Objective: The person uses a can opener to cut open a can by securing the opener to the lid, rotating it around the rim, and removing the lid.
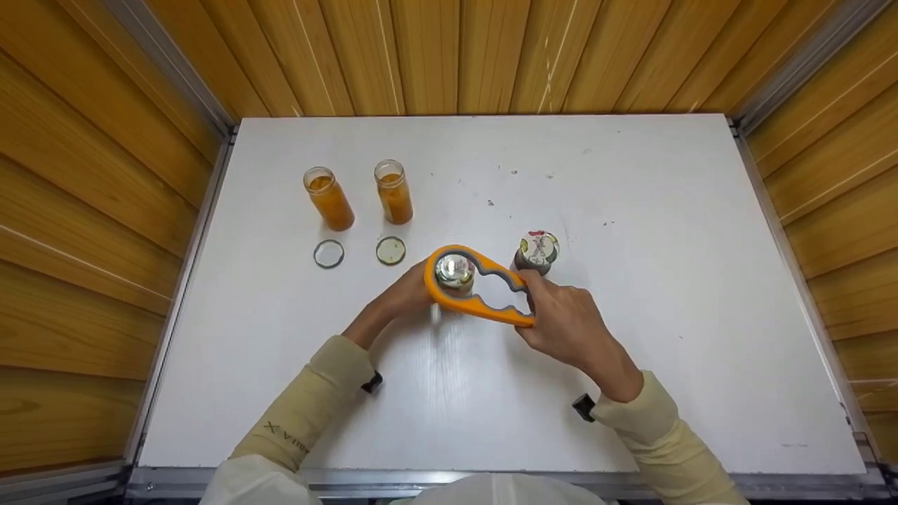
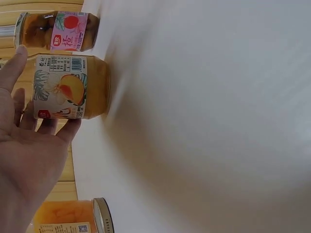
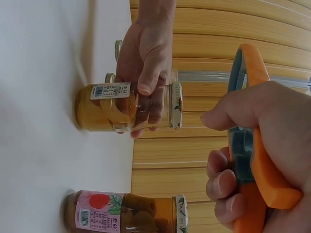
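In the head view my left hand (image 1: 407,291) is at the side of a glass jar of yellow fruit, its metal lid (image 1: 456,268) on. The right wrist view shows the left thumb and fingers wrapped round this jar (image 3: 97,114), which stands upright on the table. My right hand (image 1: 568,319) grips the handles of an orange and grey jar opener (image 1: 477,306). The opener's loop frames the lid from above in the head view; from the right wrist, the opener (image 3: 255,63) appears apart from the lid. Nearby stands a lidded jar of dark fruit with a pink label (image 3: 99,211).
Two lidless jars of orange fruit, one at the left (image 1: 331,203) and one beside it (image 1: 395,198), stand at the back left. Their loose lids, one silvery (image 1: 328,254) and one pale (image 1: 390,250), lie in front. Wood-look panels (image 1: 491,56) border the white table (image 1: 666,280).
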### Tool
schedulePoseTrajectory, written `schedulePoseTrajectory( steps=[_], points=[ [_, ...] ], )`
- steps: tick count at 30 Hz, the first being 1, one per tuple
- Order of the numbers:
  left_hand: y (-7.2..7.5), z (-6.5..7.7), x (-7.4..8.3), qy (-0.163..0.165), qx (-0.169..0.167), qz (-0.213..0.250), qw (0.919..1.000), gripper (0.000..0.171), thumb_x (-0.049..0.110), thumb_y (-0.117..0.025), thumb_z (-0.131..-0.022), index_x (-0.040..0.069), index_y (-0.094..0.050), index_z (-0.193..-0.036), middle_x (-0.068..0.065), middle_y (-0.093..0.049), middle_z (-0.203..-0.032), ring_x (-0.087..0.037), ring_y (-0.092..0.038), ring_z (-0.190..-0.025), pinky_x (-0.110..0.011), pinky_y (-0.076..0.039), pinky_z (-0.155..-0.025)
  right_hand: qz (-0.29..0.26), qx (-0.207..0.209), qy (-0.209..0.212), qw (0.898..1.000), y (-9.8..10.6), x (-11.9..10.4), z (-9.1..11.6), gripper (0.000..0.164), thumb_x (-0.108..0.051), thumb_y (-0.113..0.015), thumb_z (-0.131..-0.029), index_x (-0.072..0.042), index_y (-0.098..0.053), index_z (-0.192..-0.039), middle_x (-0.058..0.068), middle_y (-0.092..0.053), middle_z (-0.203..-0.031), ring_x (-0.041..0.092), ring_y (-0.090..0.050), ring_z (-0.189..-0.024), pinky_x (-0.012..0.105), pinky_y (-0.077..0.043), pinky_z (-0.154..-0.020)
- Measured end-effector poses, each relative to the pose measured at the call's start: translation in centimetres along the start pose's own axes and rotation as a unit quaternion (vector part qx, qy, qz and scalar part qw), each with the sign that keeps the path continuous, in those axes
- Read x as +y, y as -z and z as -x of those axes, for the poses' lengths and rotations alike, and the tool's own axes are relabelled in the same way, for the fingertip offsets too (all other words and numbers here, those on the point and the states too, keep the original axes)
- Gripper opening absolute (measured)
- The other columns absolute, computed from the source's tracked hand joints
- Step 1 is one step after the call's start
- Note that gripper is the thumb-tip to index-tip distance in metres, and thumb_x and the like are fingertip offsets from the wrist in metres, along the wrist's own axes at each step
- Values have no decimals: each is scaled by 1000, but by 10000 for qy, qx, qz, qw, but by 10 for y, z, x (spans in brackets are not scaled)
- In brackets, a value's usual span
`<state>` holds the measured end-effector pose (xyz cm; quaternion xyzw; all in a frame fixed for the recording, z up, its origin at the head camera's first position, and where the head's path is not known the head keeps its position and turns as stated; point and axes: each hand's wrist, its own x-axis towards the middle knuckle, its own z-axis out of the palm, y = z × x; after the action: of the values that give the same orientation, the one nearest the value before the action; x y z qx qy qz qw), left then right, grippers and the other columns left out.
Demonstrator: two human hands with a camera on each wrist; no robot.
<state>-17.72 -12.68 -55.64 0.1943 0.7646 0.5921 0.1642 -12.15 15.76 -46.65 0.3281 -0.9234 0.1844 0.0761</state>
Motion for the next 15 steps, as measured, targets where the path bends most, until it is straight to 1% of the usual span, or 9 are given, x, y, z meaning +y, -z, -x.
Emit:
schedulePoseTrajectory(
  steps=[2,4,6,9,11,13,15],
  points=[
    [-3,5,1,-26,-49,-117,9999,62,12,-76,-93,10,-50,-150,-3,-60,-142,-18,-52,-133,-40,-33,-119,-7,4,-59,10000,-2,-1,-1,57,-10,-84,-75,-3,-55,-122,1,-62,-72,14,-54,-52,31,-48,-47],
    [-6,9,1,-52,-52,-177,9998,65,8,-76,-91,5,-48,-150,-8,-59,-143,-20,-50,-134,-41,-32,-120,1,-22,-136,9999,-4,-2,-2,57,-11,-84,-74,-3,-54,-123,1,-62,-72,14,-54,-52,31,-48,-47],
    [-10,12,1,34,-92,-115,9999,66,10,-78,-90,5,-48,-149,-8,-60,-142,-21,-51,-133,-42,-31,-120,6,-48,-189,9998,-6,-3,-3,58,-11,-84,-74,-3,-55,-124,1,-63,-74,15,-54,-53,31,-48,-47],
    [-18,13,3,379,-102,-35,9992,71,24,-84,-87,10,-50,-148,-2,-62,-137,-17,-53,-130,-43,-34,-118,5,-56,-239,9997,-7,-4,-4,58,-10,-84,-74,-3,-55,-123,1,-62,-75,15,-54,-53,31,-47,-46],
    [-22,12,5,566,-204,47,9982,71,32,-85,-87,14,-51,-146,2,-63,-134,-15,-54,-127,-42,-35,-117,-15,-47,-225,9997,-8,-4,-6,57,-11,-85,-73,-4,-55,-122,1,-62,-76,15,-54,-53,31,-46,-46],
    [-25,12,6,593,-318,32,9977,72,32,-85,-87,15,-50,-147,3,-62,-134,-14,-55,-125,-41,-37,-116,-9,-60,-187,9998,-9,-4,-8,55,-12,-85,-74,-4,-55,-120,0,-61,-75,15,-53,-53,31,-46,-45],
    [-28,11,8,485,-548,-19,9973,70,29,-82,-89,13,-47,-148,2,-60,-137,-15,-54,-126,-41,-36,-116,-6,-94,-150,9998,-10,-4,-9,55,-13,-85,-74,-4,-55,-119,1,-61,-75,14,-53,-53,30,-45,-45]
  ],
)
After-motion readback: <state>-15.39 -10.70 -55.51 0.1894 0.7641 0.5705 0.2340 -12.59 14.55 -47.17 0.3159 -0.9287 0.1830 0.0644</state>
